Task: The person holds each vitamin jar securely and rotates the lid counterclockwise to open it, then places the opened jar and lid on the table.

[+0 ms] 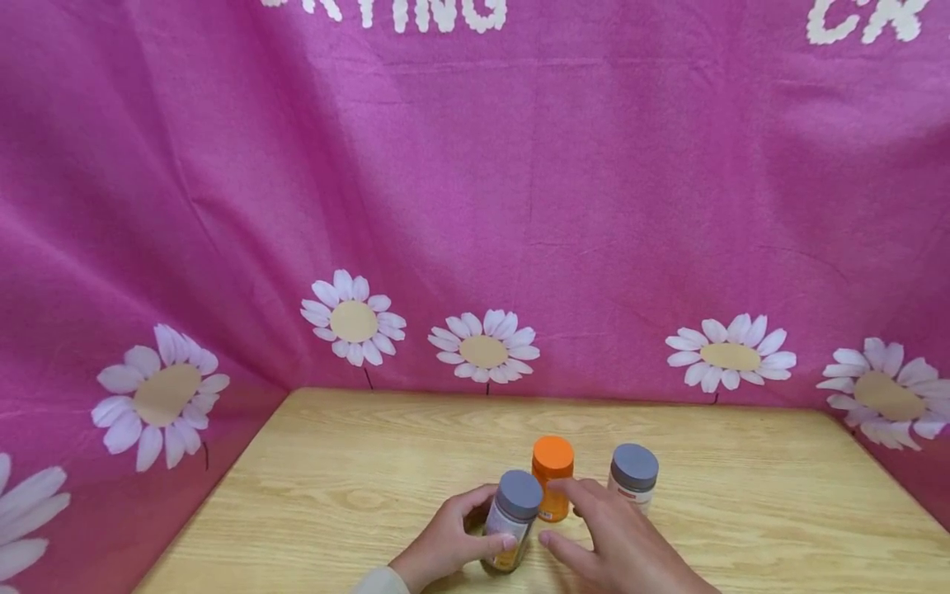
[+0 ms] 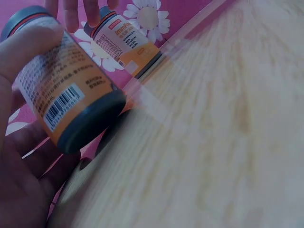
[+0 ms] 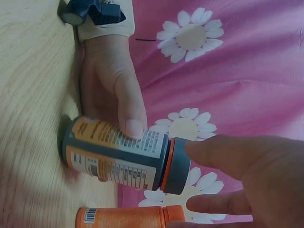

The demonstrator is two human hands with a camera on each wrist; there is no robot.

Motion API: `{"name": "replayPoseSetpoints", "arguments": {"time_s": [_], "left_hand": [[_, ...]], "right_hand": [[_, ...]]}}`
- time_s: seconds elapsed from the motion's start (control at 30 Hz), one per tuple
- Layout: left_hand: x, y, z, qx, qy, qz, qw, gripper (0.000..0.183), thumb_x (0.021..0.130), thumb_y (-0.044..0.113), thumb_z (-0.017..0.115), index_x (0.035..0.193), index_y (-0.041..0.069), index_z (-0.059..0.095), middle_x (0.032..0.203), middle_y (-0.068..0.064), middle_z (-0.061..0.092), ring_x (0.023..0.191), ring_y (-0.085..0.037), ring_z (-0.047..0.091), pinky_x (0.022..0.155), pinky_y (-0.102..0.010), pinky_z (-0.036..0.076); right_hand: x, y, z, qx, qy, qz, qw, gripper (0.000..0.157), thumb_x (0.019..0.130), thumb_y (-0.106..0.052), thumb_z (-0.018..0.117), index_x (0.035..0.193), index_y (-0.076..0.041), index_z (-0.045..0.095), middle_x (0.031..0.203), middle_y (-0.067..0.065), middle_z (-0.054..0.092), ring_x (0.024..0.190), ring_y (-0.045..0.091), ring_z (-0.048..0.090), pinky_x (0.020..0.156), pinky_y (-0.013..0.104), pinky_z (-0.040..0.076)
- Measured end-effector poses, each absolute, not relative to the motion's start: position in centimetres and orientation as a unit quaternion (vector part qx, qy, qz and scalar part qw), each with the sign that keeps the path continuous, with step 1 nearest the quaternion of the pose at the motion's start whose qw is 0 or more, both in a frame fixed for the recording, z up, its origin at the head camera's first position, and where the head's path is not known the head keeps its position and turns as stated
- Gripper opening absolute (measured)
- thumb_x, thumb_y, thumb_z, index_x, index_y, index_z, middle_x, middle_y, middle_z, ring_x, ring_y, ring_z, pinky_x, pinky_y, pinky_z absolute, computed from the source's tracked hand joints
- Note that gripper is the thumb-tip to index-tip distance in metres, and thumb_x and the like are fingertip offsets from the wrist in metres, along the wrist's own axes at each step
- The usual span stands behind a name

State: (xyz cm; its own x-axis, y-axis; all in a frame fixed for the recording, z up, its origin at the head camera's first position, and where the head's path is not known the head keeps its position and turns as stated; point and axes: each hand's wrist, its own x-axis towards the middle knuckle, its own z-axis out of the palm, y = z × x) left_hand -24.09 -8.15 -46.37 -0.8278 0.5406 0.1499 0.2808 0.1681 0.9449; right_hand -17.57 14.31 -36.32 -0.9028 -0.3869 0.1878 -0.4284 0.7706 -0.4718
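Observation:
My left hand [image 1: 451, 528] grips a pill bottle [image 1: 508, 525] with a grey cap and a white and orange label. Its thumb lies along the label in the right wrist view, and the bottle [image 2: 71, 90] leans a little, its base close over the table. Across from it, my right hand [image 1: 619, 536] has its fingers apart, with thumb and fingertips around the grey cap [image 3: 178, 166] in the right wrist view. Just behind stands an orange bottle [image 1: 552, 462], partly hidden by the right fingers.
Another grey-capped bottle [image 1: 634, 472] stands to the right, partly behind my right hand. The wooden table [image 1: 356, 478] ends at a pink cloth [image 1: 594, 206] with printed daisies, which rises at the back and both sides.

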Motion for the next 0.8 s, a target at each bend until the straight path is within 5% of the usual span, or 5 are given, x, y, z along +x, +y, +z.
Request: {"name": "replayPoseSetpoints", "arguments": {"time_s": [0.17, 0.43, 0.8], "left_hand": [[-23.8, -8.0, -46.2, 0.297, 0.739, 0.584, 0.157, 0.045, 0.080, 0.032, 0.067, 0.123, 0.029, 0.052, 0.117, 0.007, 0.057, 0.103, -0.013, 0.053, 0.087, -0.026, 0.040], [-23.3, -7.7, -46.3, 0.353, 0.696, 0.593, 0.198, 0.044, 0.083, 0.028, 0.064, 0.125, 0.026, 0.051, 0.114, 0.001, 0.058, 0.097, -0.013, 0.053, 0.083, -0.027, 0.044], [-22.3, -6.8, -46.2, 0.342, 0.714, 0.575, 0.208, 0.041, 0.082, 0.031, 0.064, 0.122, 0.029, 0.052, 0.104, 0.005, 0.058, 0.085, -0.008, 0.054, 0.072, -0.024, 0.048]], "right_hand": [[-17.5, 14.3, -36.5, 0.223, -0.938, 0.262, 0.048, 0.052, 0.078, -0.053, 0.060, 0.115, -0.017, 0.055, 0.105, -0.001, 0.059, 0.083, 0.011, 0.055, 0.066, 0.029, 0.047], [-17.6, 14.4, -36.7, 0.258, -0.922, 0.284, 0.043, 0.059, 0.078, -0.056, 0.058, 0.119, -0.013, 0.053, 0.102, -0.002, 0.061, 0.080, 0.012, 0.058, 0.062, 0.025, 0.047], [-17.9, 14.7, -36.7, 0.286, -0.902, 0.319, -0.049, 0.048, 0.079, -0.050, 0.061, 0.115, -0.018, 0.057, 0.096, -0.005, 0.060, 0.076, 0.003, 0.052, 0.063, 0.022, 0.048]]}}
